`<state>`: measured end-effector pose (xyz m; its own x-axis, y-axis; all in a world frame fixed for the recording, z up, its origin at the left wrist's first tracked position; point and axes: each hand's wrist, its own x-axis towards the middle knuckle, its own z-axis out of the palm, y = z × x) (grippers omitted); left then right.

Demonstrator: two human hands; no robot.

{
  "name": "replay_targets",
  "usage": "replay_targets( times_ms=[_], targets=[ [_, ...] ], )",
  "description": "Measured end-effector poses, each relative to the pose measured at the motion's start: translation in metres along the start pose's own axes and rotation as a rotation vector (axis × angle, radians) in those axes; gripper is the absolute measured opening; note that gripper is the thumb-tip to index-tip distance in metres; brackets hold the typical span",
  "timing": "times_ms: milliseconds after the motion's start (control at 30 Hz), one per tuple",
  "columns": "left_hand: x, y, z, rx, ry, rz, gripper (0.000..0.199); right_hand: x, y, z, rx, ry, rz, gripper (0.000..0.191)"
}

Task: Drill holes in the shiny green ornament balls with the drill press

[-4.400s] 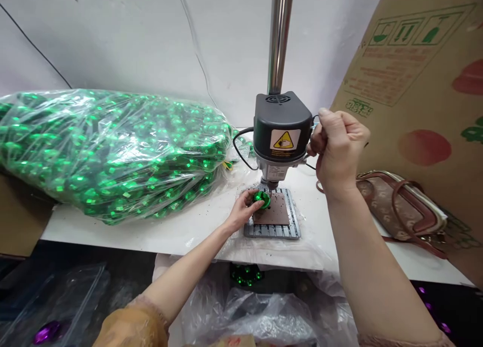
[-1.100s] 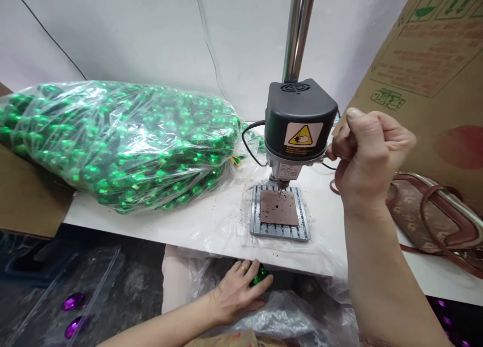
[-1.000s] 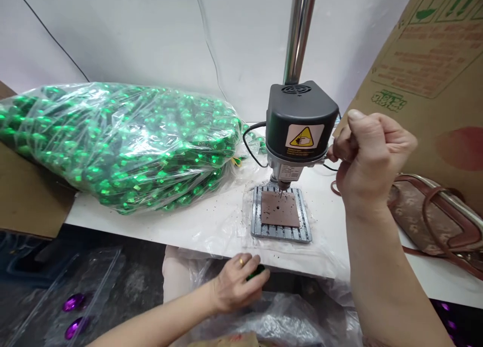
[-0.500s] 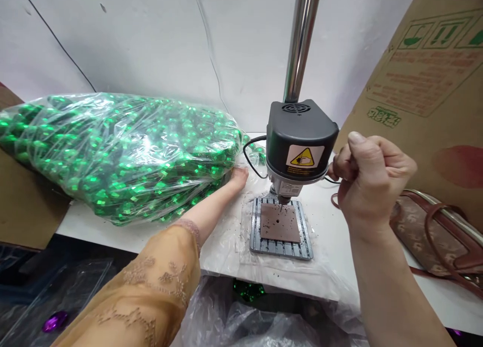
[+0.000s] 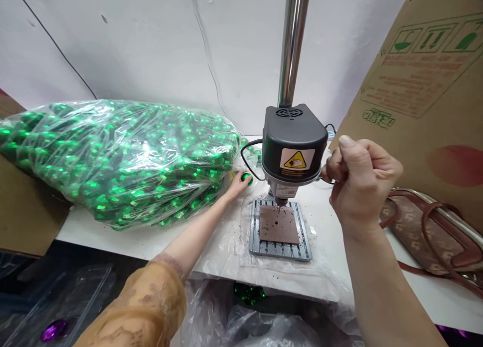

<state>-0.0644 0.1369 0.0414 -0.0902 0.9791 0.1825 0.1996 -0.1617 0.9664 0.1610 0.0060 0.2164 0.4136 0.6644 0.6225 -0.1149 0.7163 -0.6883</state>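
Green bauble (image 5: pixel 247 179) (facing, long axis unclear) in left hand (image 5: pixel 237 185); right hand (image 5: pixel 361 178) clenched beside drill (image 5: pixel 294 138), contents hidden.

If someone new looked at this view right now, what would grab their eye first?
Probably the big clear bag of glittering green pieces, sprawled across the table's left side. Next, the black drill right of centre, its yellow warning sticker facing the viewer. Between them, the left hand holds one green piece.
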Motion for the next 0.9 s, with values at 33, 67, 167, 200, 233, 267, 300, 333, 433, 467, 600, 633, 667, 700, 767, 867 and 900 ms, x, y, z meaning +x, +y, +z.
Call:
replay_targets(
  times_ms=[33,67,167,200,233,267,300,333,433,467,600,633,667,700,767,867,900],
  targets=[
    [-0.010,0.001,-0.003,-0.027,0.002,-0.033,0.034,0.000,0.000,0.000,0.000,0.001,0.001,0.045],
    [-0.020,0.002,-0.006,-0.072,0.001,-0.067,0.035,0.000,0.000,0.000,0.001,0.005,0.000,0.045],
    [-0.054,0.010,-0.016,-0.358,-0.044,-0.183,0.039,-0.001,0.000,0.000,-0.009,0.020,-0.013,0.044],
    [-0.065,0.013,-0.018,-0.463,-0.070,-0.227,0.042,-0.001,-0.001,0.001,-0.012,0.025,-0.017,0.043],
    [-0.075,0.016,-0.019,-0.544,-0.096,-0.268,0.046,-0.001,-0.001,0.001,-0.010,0.027,-0.018,0.043],
    [-0.084,0.018,-0.018,-0.585,-0.115,-0.295,0.050,-0.001,-0.001,0.001,-0.006,0.028,-0.020,0.043],
    [-0.091,0.019,-0.017,-0.583,-0.127,-0.306,0.053,-0.001,-0.001,0.002,0.000,0.028,-0.022,0.042],
    [-0.097,0.020,-0.014,-0.566,-0.130,-0.305,0.055,-0.001,-0.001,0.002,0.006,0.028,-0.026,0.042],
    [-0.108,0.017,-0.002,-0.508,-0.131,-0.281,0.060,0.000,0.000,0.002,0.017,0.020,-0.040,0.041],
    [-0.110,0.015,0.002,-0.486,-0.137,-0.275,0.061,0.000,0.001,0.001,0.022,0.011,-0.046,0.042],
    [-0.112,0.009,0.020,-0.432,-0.191,-0.195,0.057,0.002,0.004,-0.001,0.019,-0.025,-0.065,0.045],
    [-0.112,0.008,0.023,-0.428,-0.212,-0.175,0.056,0.002,0.005,-0.001,0.014,-0.027,-0.063,0.045],
    [-0.112,0.007,0.025,-0.423,-0.235,-0.163,0.055,0.002,0.005,-0.001,0.009,-0.028,-0.058,0.046],
    [-0.112,0.006,0.027,-0.415,-0.256,-0.156,0.056,0.002,0.005,-0.002,0.003,-0.028,-0.054,0.046],
    [-0.112,0.006,0.029,-0.394,-0.285,-0.146,0.057,0.002,0.005,-0.002,-0.009,-0.027,-0.055,0.048],
    [-0.112,0.005,0.029,-0.354,-0.320,-0.118,0.059,0.001,0.005,-0.002,-0.028,-0.017,-0.055,0.049],
    [-0.113,0.005,0.029,-0.339,-0.330,-0.103,0.059,0.001,0.005,-0.002,-0.026,-0.016,-0.053,0.049]
  ],
)
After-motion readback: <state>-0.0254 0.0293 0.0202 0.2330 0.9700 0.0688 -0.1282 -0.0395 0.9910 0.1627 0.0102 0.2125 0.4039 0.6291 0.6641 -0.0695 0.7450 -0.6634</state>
